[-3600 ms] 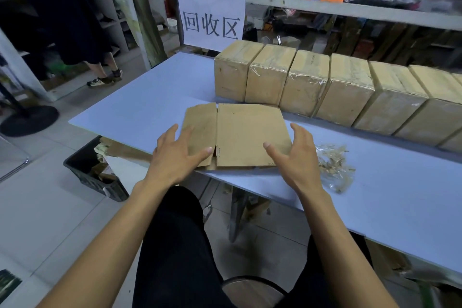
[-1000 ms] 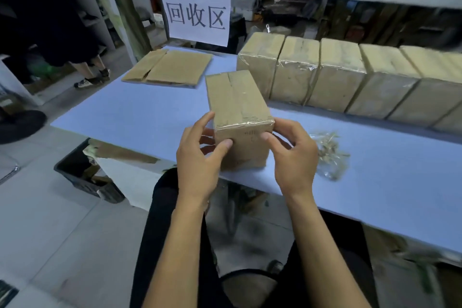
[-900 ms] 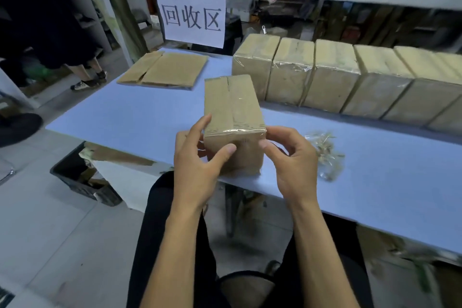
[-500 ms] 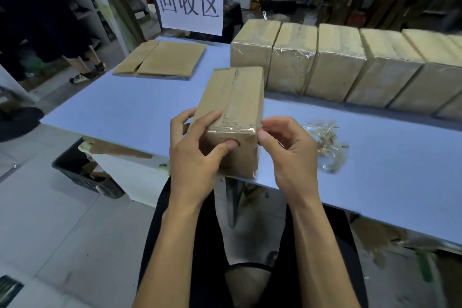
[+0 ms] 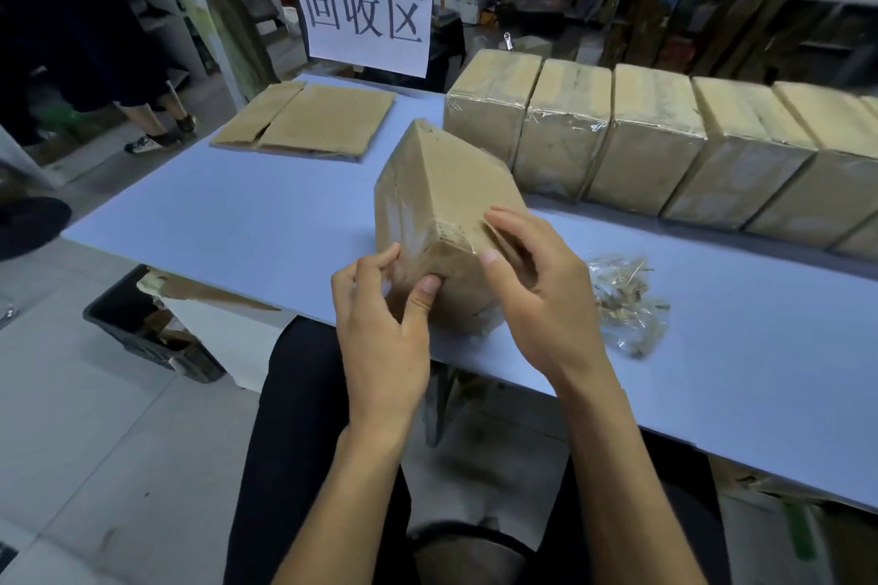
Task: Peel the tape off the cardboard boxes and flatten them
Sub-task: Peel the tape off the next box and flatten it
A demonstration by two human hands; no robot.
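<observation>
A taped brown cardboard box (image 5: 442, 200) is tilted on one edge near the front of the pale blue table (image 5: 266, 223). My left hand (image 5: 385, 328) grips its near lower corner, thumb pressed on the end face. My right hand (image 5: 537, 295) holds the near right side, fingers curled over the top edge where clear tape wraps the end. A flattened box (image 5: 313, 119) lies at the table's far left. Several taped boxes (image 5: 655, 133) stand in a row along the back.
A crumpled wad of peeled clear tape (image 5: 627, 304) lies right of my hands. A white sign (image 5: 366, 10) hangs from the shelf rail behind. A black bin (image 5: 142, 328) with scraps sits on the floor left. A person's legs (image 5: 157, 119) stand at far left.
The flattened box went to the far left and a taped box came to the front. In the last second the box has been rolled onto an edge, and both hands shifted on its near end.
</observation>
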